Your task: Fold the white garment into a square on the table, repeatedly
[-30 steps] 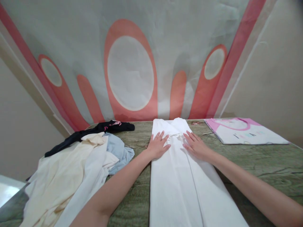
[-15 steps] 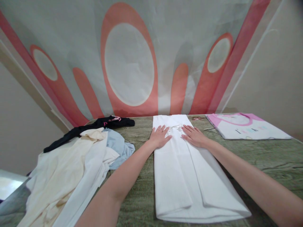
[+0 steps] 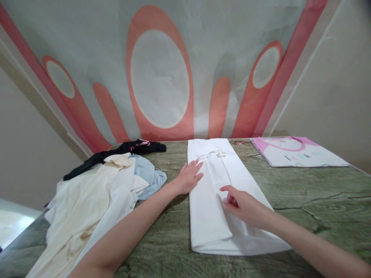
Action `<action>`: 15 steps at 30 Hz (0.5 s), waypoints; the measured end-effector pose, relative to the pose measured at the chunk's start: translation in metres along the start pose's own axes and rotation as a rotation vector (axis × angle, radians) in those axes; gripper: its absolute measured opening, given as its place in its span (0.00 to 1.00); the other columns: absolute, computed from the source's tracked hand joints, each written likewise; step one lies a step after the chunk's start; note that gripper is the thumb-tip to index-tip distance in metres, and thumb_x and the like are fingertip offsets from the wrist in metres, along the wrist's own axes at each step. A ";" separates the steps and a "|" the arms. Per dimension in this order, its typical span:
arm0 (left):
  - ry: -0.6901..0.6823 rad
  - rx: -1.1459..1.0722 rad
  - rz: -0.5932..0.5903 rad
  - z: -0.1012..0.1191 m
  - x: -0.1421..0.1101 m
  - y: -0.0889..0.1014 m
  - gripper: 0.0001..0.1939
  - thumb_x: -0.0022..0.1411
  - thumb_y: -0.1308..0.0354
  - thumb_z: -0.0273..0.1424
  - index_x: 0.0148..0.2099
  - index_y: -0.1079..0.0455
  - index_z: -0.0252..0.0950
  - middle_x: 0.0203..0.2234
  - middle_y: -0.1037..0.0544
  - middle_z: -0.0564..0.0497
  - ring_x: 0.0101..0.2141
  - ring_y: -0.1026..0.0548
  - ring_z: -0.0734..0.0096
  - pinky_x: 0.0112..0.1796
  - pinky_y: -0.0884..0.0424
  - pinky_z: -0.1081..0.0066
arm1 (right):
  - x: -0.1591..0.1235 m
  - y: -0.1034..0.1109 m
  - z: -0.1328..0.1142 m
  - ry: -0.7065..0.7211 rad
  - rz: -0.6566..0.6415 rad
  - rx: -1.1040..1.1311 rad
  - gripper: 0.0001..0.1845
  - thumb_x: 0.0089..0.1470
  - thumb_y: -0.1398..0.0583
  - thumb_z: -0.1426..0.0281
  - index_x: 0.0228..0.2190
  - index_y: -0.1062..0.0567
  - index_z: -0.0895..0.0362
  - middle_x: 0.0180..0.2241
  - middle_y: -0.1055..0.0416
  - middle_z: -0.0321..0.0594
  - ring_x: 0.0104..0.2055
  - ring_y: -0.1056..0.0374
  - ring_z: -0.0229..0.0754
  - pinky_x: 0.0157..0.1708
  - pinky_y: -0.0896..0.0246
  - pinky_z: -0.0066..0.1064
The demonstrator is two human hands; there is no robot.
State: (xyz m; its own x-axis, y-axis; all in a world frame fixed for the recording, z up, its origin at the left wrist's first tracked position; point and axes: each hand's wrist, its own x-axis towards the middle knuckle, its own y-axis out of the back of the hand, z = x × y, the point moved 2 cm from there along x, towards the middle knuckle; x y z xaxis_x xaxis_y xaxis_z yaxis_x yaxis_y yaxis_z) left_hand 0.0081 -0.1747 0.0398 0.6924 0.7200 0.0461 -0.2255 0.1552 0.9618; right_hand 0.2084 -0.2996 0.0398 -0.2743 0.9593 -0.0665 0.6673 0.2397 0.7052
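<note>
A folded white garment (image 3: 216,216) lies lengthwise on the table, with a drawstring tie (image 3: 213,153) near its far end. My left hand (image 3: 188,178) rests flat on its left edge, fingers spread, below the tie. Over the garment's middle, my right hand (image 3: 240,204) hovers or lightly touches the cloth, which I cannot tell. Its fingers are partly curled and apart, one pointing left, and no cloth shows between them.
At left lies a loose pile of cream and white clothes (image 3: 84,193), with light blue cloth (image 3: 147,172) and a black garment (image 3: 116,151) behind. A folded pink-and-white shirt (image 3: 301,152) sits at the right on the wood-grain table (image 3: 315,200). A printed wall (image 3: 203,58) stands behind.
My right hand has lifted off the tie area and come back toward me, its fingers curling. My left hand has slid slightly nearer and left. The garment's near end has shifted slightly.
</note>
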 end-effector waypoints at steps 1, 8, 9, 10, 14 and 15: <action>-0.007 0.009 -0.004 0.003 -0.006 -0.001 0.27 0.67 0.69 0.44 0.65 0.60 0.42 0.64 0.58 0.48 0.62 0.59 0.64 0.57 0.58 0.55 | -0.003 -0.003 -0.002 -0.012 0.000 0.000 0.19 0.52 0.46 0.68 0.47 0.37 0.55 0.24 0.32 0.32 0.25 0.36 0.37 0.26 0.45 0.27; -0.031 0.095 0.005 0.013 -0.024 -0.008 0.26 0.68 0.68 0.43 0.64 0.56 0.41 0.63 0.56 0.48 0.62 0.58 0.64 0.58 0.58 0.57 | -0.007 -0.021 -0.011 -0.004 0.000 0.026 0.27 0.50 0.44 0.68 0.52 0.42 0.55 0.25 0.32 0.32 0.25 0.37 0.37 0.27 0.45 0.28; -0.027 0.102 0.008 0.013 -0.024 -0.009 0.26 0.68 0.68 0.43 0.65 0.56 0.40 0.63 0.55 0.48 0.62 0.57 0.64 0.58 0.58 0.57 | -0.007 -0.023 -0.012 -0.003 -0.006 0.026 0.28 0.49 0.43 0.68 0.52 0.42 0.55 0.25 0.33 0.31 0.25 0.37 0.37 0.27 0.45 0.28; -0.022 0.106 0.013 0.013 -0.024 -0.009 0.26 0.68 0.68 0.43 0.65 0.57 0.40 0.63 0.55 0.48 0.62 0.57 0.64 0.58 0.58 0.57 | -0.008 -0.025 -0.013 -0.003 -0.011 0.030 0.28 0.49 0.43 0.68 0.52 0.42 0.55 0.25 0.33 0.31 0.25 0.37 0.37 0.27 0.46 0.28; -0.012 0.105 0.041 0.014 -0.025 -0.010 0.26 0.68 0.68 0.43 0.64 0.56 0.41 0.63 0.55 0.48 0.62 0.57 0.65 0.58 0.58 0.58 | -0.012 -0.026 -0.016 0.037 -0.009 0.116 0.25 0.49 0.44 0.71 0.50 0.41 0.55 0.25 0.35 0.30 0.26 0.38 0.36 0.28 0.45 0.28; -0.010 0.104 0.048 0.014 -0.025 -0.010 0.26 0.68 0.68 0.43 0.64 0.56 0.41 0.63 0.55 0.48 0.62 0.57 0.65 0.58 0.57 0.58 | -0.013 -0.025 -0.017 0.053 0.001 0.148 0.23 0.50 0.45 0.71 0.49 0.41 0.55 0.26 0.36 0.30 0.26 0.38 0.35 0.28 0.44 0.28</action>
State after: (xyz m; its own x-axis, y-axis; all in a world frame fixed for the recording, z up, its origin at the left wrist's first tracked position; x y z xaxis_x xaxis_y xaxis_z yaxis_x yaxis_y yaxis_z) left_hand 0.0021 -0.2036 0.0327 0.6898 0.7177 0.0949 -0.1866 0.0497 0.9812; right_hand 0.1833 -0.3211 0.0350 -0.3076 0.9512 -0.0255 0.7612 0.2621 0.5932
